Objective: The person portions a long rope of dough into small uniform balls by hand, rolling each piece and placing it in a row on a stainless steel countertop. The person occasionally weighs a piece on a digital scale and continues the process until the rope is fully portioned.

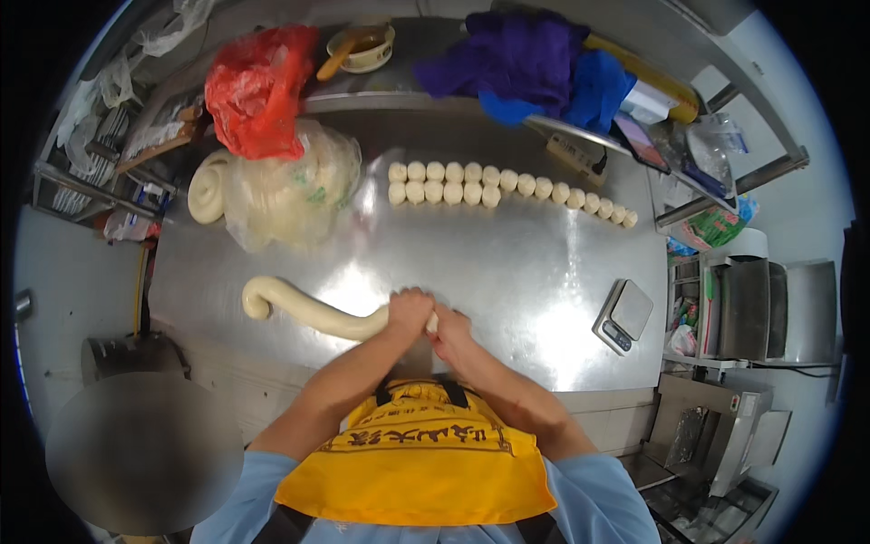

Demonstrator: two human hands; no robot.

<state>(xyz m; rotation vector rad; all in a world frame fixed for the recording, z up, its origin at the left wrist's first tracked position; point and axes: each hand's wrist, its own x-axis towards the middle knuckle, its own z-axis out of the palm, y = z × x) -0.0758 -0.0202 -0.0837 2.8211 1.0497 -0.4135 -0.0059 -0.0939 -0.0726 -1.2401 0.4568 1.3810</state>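
Note:
A long rope of dough lies across the near middle of the steel table, its far left end curled. My left hand is closed around the right end of this rope. Close against it, my right hand grips the short tip of dough that shows between the two hands. Beyond my hands, small dough pieces stand side by side in two rows, the farther row running on to the right in a curve. A larger coil of dough sits at the back left, partly under clear plastic.
Dough under a clear plastic sheet and a red plastic bag are at the back left. A digital kitchen scale stands on the right of the steel table. A power strip lies at the back right, below a shelf with cloths.

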